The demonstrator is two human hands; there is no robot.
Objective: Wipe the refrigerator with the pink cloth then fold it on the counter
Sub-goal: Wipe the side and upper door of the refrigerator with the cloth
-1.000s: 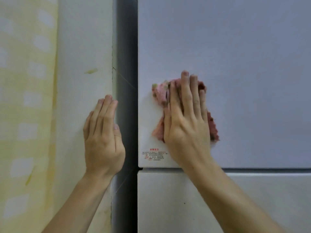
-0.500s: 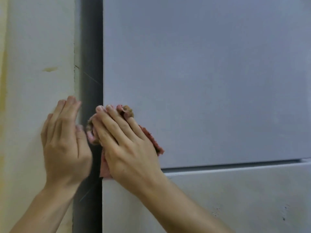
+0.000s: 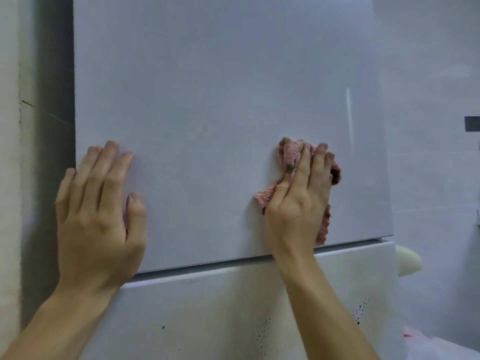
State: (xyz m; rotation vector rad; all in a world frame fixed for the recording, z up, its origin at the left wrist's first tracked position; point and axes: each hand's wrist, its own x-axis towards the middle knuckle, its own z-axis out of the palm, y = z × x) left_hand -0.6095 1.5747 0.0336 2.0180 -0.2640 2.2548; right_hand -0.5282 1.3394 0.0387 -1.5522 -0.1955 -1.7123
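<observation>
On the refrigerator (image 3: 259,61), the upper door (image 3: 220,105) is rendered in a plain, pale lavender-grey, while the lower door (image 3: 207,315) is shown in white and is peppered with small black specks (image 3: 261,333). The pink cloth (image 3: 291,153), set against the upper door, is flecked with olive-green at its top and is shaded to a darker red along its right edge. Left of the refrigerator a dark grey gap (image 3: 49,178) is bordered by a cream wall (image 3: 9,178); right of it, pale grey tiles (image 3: 428,152) are marked by a dark grey rectangle (image 3: 472,123), and a cream-white object (image 3: 407,261) is seen.
</observation>
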